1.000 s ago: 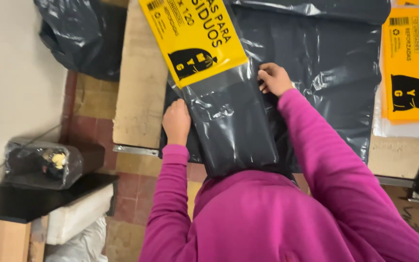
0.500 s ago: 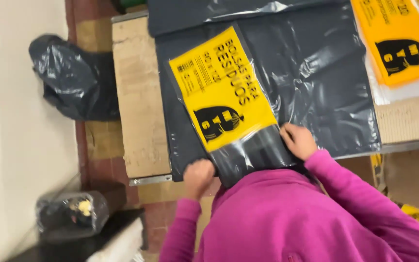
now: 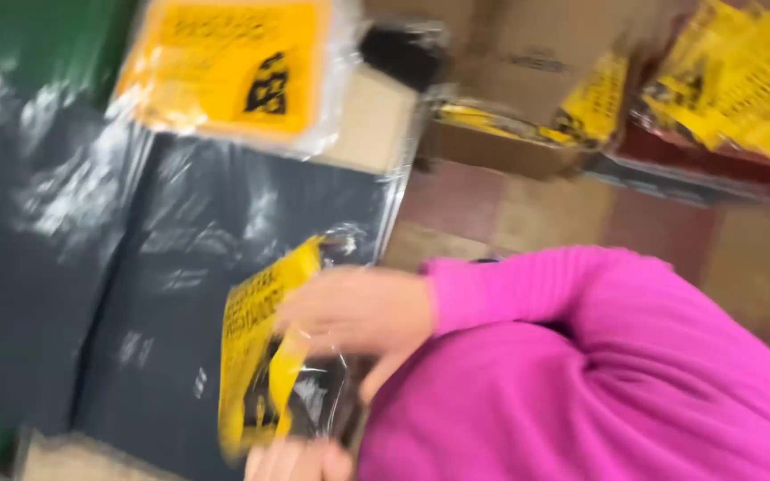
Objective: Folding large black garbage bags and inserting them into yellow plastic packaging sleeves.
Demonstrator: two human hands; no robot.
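Frame's pretty smeared, but here's what's readable: the right hand [image 3: 358,312] lies loosely spread across a clear-wrapped pack with a yellow label [image 3: 265,356], fingers flat along its upper edge rather than curled tight, while the left hand [image 3: 300,460] peeks in right below it at the pack's bottom end; can't tell how far that one is closed. The pack sits between both hands, up against the pink sleeve [image 3: 581,303]. My guess is it's light, floppy and slick, being folded dark plastic in a crinkly wrapper, so pinching it at both ends looks safer than one-handing the middle. Under and left of the hands lies a stack of dark plastic sheets [image 3: 180,267], with another yellow-labelled pack [image 3: 225,71] above the hands. Up and right of the right hand, a cardboard box [image 3: 510,134] holds more yellow packs.
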